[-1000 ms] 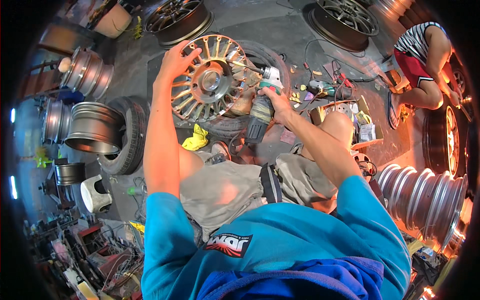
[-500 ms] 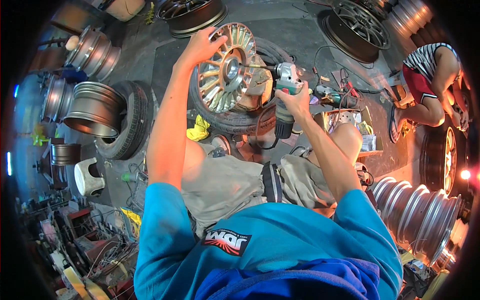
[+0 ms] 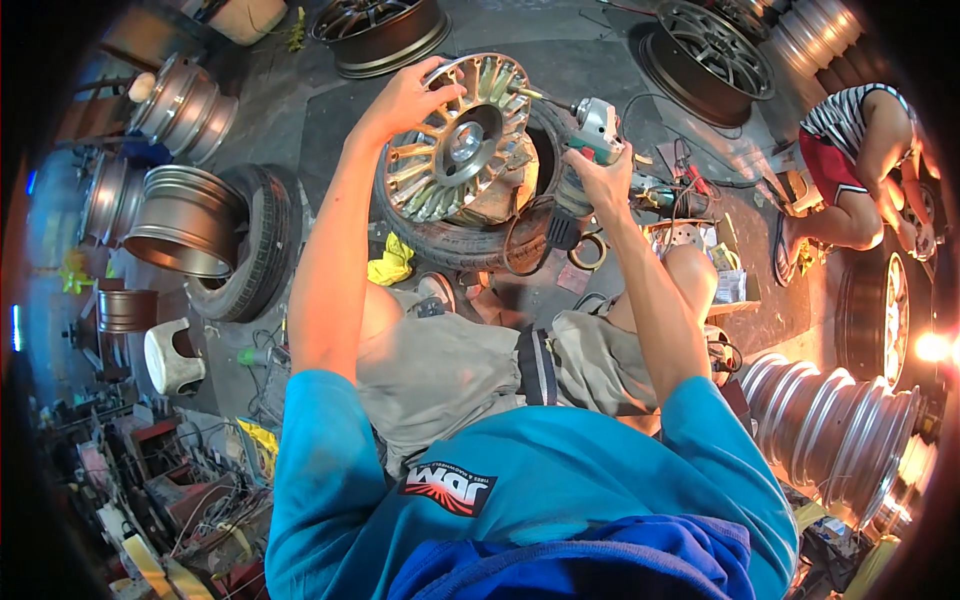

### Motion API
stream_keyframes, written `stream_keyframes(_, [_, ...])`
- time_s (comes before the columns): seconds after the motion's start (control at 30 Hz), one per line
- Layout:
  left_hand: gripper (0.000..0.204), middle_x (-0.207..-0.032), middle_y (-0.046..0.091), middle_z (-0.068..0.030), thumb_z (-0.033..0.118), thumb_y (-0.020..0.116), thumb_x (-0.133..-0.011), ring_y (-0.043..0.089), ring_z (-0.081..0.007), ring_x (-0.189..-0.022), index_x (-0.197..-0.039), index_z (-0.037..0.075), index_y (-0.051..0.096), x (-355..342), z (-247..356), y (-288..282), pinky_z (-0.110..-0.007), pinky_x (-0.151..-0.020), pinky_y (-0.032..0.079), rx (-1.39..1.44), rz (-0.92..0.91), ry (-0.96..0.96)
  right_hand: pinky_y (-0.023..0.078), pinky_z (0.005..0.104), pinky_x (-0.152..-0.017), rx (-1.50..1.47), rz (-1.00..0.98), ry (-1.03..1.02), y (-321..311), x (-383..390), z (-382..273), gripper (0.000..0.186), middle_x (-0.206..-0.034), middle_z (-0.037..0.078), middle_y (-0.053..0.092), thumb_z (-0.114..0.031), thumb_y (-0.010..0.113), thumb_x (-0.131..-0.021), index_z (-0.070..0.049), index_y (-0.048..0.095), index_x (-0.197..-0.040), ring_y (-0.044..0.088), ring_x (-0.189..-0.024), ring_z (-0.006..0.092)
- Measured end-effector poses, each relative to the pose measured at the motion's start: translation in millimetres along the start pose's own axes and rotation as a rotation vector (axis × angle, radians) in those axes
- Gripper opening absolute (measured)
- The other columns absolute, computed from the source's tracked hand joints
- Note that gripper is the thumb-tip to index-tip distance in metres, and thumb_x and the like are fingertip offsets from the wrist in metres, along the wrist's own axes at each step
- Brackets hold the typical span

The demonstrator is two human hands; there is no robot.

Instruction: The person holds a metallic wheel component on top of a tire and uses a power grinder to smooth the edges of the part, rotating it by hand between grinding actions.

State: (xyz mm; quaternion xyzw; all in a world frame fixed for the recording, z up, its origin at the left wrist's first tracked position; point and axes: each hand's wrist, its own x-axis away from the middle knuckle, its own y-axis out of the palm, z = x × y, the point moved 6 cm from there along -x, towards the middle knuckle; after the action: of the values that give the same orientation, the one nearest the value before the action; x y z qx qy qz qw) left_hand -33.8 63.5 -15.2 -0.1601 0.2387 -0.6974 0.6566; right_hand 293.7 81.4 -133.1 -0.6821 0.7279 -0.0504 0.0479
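A silver multi-spoke wheel face stands tilted ahead of me. My left hand has its fingers wrapped over the upper-left edge of it. A grey-headed handheld power grinder with a dark body is in my right hand, fingers closed around it. Its long thin shaft points left, with the tip at the wheel face's upper-right edge; whether it touches cannot be made out. Beneath the wheel face lies a black tyre, with a worn tan block inside it.
A yellow cloth and a tape roll lie near my feet. Loose barrels, another tyre and a white stool stand left. Stacked rims, a box and a crouching person are right.
The grinder has shifted up and right, its shaft tip going from the hub area to the upper-right edge. The wheel face has turned somewhat in my left hand.
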Motion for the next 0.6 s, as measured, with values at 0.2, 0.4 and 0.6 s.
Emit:
stream_keyframes(0.2, [0.028,-0.112,0.076,-0.0074,0.021,0.071,-0.102,0.071,-0.0127,-0.101,-0.124,0.004,0.065,-1.3,1.5,-0.9,-0.032,-0.081,0.061,0.051,-0.059,-0.036,0.056,0.0412,-0.091,0.044,-0.073,-0.018,0.0,6.3,14.1,0.079,-0.115,0.02,0.068,-0.029,0.091,-0.065,0.004,0.051,-0.125,0.069,-0.103,0.0274])
stream_keyframes(0.4, [0.028,-0.111,0.076,-0.0064,0.021,0.071,-0.102,0.071,-0.0129,-0.101,-0.125,0.005,0.065,-5.8,-0.9,2.4,-0.032,-0.081,0.061,0.081,-0.067,0.013,0.056,0.0415,-0.094,0.059,0.022,0.059,-8.1,-0.9,8.2,0.082,-0.119,0.02,0.068,-0.029,0.091,-0.067,0.004,0.05,-0.13,0.069,-0.106,0.0274])
stream_keyframes(0.6, [0.042,-0.101,0.073,-0.0053,0.031,0.08,-0.092,0.066,-0.0122,-0.083,-0.124,0.007,0.068,2.3,8.9,1.5,-0.03,-0.076,0.055,0.116,-0.002,-0.19,0.055,0.0414,-0.096,0.102,-0.024,0.004,-1.8,10.4,-2.4,0.088,-0.123,0.023,0.068,-0.031,0.091,-0.067,0.006,0.047,-0.134,0.069,-0.11,0.0295])
